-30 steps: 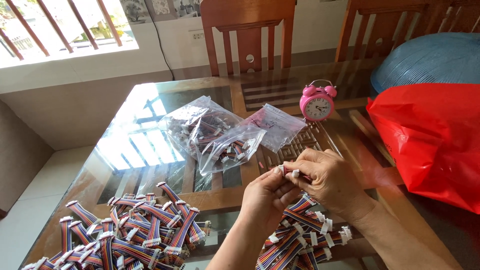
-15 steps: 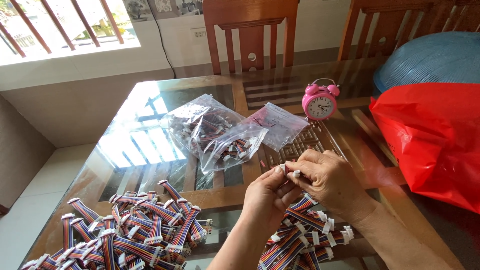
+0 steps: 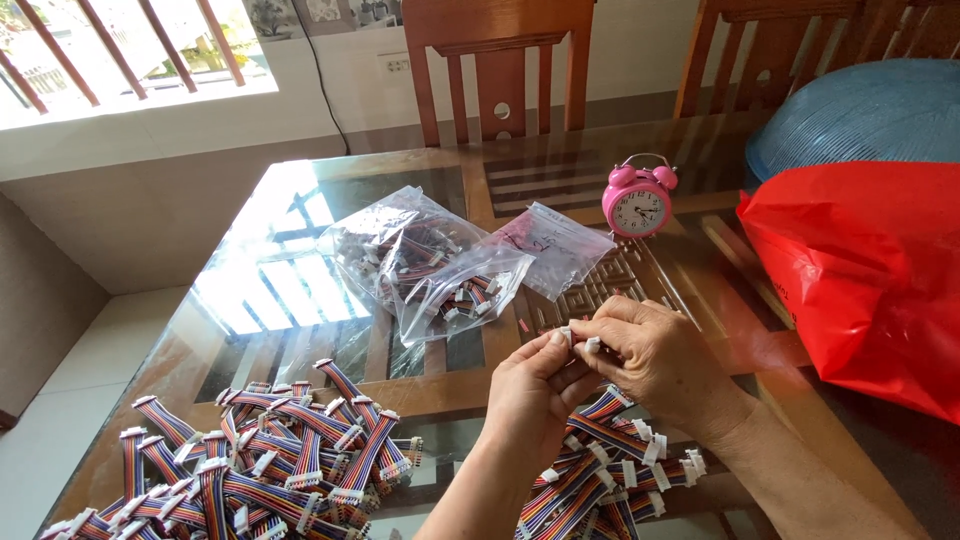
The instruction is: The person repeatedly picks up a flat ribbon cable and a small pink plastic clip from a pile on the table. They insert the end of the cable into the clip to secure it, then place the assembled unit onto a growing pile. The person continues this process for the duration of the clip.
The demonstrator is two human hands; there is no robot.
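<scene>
Head camera view, looking down at a glass-topped wooden table (image 3: 300, 240). Over the last second almost nothing has moved: both hands stay raised at the same spot above the table's near edge, and the camera has only shifted slightly. Judging from that, the fiddly joining work at the fingertips is still in progress rather than finished.

The left hand (image 3: 530, 395) and the right hand (image 3: 655, 355) meet fingertip to fingertip. Each pinches narrowly on a small white plastic connector (image 3: 580, 340), the two pieces touching or nearly so; how they fit together is too small to tell. From the connector a short ribbon cable (image 3: 600, 408) of many coloured wires hangs down between the palms.

Directly under the hands lies a loose pile of similar cables (image 3: 600, 480), striped red, blue, orange and white, each ending in white plugs. A larger heap of the same cables (image 3: 250, 465) lies to the left, near the table's front corner.

Farther back, near the table's middle, sit clear plastic bags (image 3: 420, 265) holding small connector parts, with a flatter clear bag (image 3: 555, 250) just beside them. Behind that stands a pink twin-bell alarm clock (image 3: 638, 198). A red plastic bag (image 3: 860, 270) fills the right side, with a blue mesh dome cover (image 3: 860, 115) behind it. Wooden chairs (image 3: 500, 60) stand at the far edge.
</scene>
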